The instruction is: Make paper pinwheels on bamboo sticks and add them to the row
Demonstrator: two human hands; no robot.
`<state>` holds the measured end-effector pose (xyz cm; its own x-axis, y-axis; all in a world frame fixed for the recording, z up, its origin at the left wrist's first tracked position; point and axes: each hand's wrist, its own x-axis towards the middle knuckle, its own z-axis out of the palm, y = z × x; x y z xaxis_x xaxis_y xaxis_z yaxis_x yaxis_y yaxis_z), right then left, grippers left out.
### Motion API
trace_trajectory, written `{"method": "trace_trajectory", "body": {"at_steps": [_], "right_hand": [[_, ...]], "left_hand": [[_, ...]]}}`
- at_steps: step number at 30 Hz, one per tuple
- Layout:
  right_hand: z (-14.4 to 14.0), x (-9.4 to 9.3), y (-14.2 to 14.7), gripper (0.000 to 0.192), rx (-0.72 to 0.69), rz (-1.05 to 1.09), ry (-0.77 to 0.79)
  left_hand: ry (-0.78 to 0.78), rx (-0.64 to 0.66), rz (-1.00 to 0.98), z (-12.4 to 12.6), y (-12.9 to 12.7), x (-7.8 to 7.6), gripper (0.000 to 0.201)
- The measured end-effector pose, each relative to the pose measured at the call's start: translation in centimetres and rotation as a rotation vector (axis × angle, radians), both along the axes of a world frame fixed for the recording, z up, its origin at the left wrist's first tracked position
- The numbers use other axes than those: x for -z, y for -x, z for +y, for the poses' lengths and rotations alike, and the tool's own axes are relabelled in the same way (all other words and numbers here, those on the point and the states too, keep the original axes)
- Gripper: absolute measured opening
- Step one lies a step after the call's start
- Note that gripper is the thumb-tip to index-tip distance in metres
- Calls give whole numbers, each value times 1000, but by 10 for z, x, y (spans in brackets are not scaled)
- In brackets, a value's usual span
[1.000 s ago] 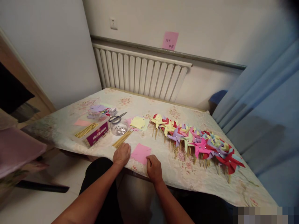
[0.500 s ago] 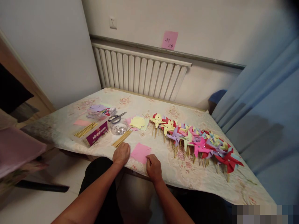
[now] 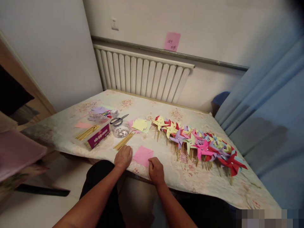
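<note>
At the table's near edge, both hands, left (image 3: pixel 123 157) and right (image 3: pixel 156 171), pin pink paper (image 3: pixel 142 155) (grips flat).

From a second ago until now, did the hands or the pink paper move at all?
Nothing visibly changed. The left hand still rests at the left edge of the pink paper, and the right hand still sits at its near corner. The pinwheels, sticks and scissors lie where they were.

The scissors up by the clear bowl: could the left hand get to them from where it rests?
Probably yes. The left hand lies at the table edge beside the pink paper; only flat wooden sticks and the low clear bowl lie before the scissors.
</note>
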<state>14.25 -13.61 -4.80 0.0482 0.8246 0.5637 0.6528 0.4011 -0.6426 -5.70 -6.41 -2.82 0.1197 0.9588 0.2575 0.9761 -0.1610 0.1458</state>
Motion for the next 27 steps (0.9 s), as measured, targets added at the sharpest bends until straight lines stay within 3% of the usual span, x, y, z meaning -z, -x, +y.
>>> {"method": "trace_trajectory", "body": {"at_steps": [27], "right_hand": [[0,-1,1,26,-5,0,-5]], "left_hand": [[5,-1,-28,0,0,-1,31]]}}
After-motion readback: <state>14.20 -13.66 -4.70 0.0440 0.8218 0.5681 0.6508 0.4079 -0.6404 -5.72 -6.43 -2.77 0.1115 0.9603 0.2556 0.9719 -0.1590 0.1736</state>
